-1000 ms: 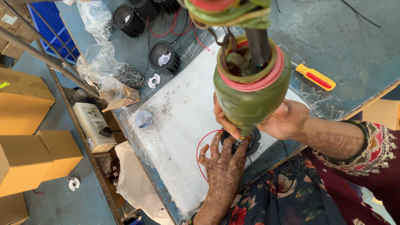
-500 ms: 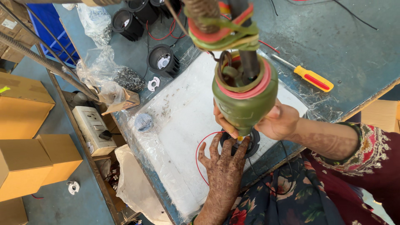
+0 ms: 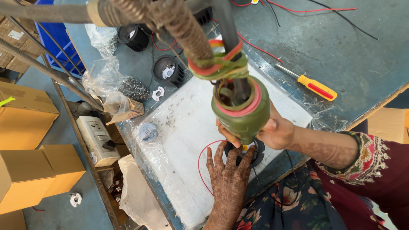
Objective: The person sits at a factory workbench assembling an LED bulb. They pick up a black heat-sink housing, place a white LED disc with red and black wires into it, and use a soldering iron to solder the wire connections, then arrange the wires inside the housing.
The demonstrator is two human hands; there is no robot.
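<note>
Gripping the hanging green tool (image 3: pixel 243 113) w/ right hand (image 3: pixel 272 130), fingers curled round its lower body. Left hand (image 3: pixel 230 170) lies flat, fingers spread, on black round part (image 3: pixel 255 151) directly under tool. Red wire (image 3: pixel 202 157) loops beside left hand on white pad (image 3: pixel 179 140).

Right hand (image 3: pixel 277 132) around hanging green tool (image 3: pixel 243 115), left hand (image 3: pixel 228 170) apparently steadying black round part (image 3: pixel 255 151).

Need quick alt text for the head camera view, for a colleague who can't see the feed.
The right hand grips a hanging green power screwdriver above a round black part, which the left hand steadies on a white pad. A yellow screwdriver and more black parts lie on the blue-grey workbench.
</note>
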